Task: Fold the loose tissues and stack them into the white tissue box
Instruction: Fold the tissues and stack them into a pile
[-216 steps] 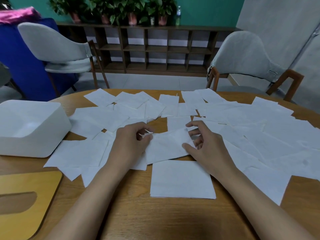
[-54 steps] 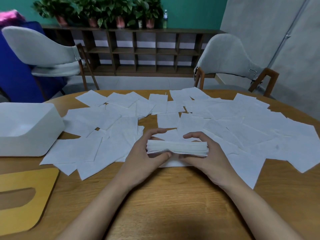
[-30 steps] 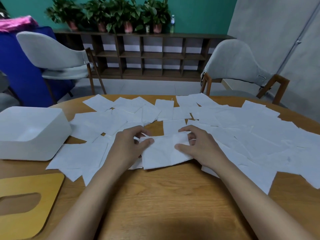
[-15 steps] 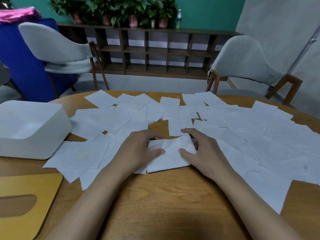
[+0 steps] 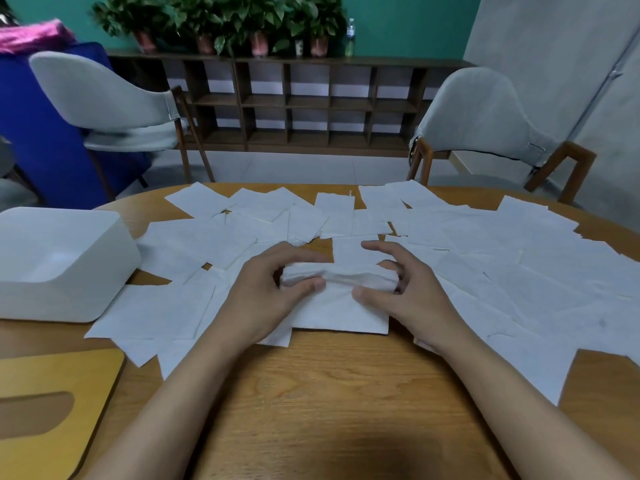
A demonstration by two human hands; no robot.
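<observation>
Tissue bundle [image 5: 341,279] is pinched at both ends, thumb against curled fingers, between my left hand [image 5: 265,294] and right hand [image 5: 410,292], well right of the white tissue box [image 5: 69,299], long axis pointing roughly at it, left hand nearer.

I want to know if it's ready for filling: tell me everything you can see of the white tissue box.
The white tissue box is a smooth, plastic-looking tub with rounded corners, upright at the left side of the table, its left end cut off by the frame. Its top is open; no tissues show inside. A loose tissue lies right at its front right corner. The left hand and right hand are away from it, gripping a folded tissue.
</observation>
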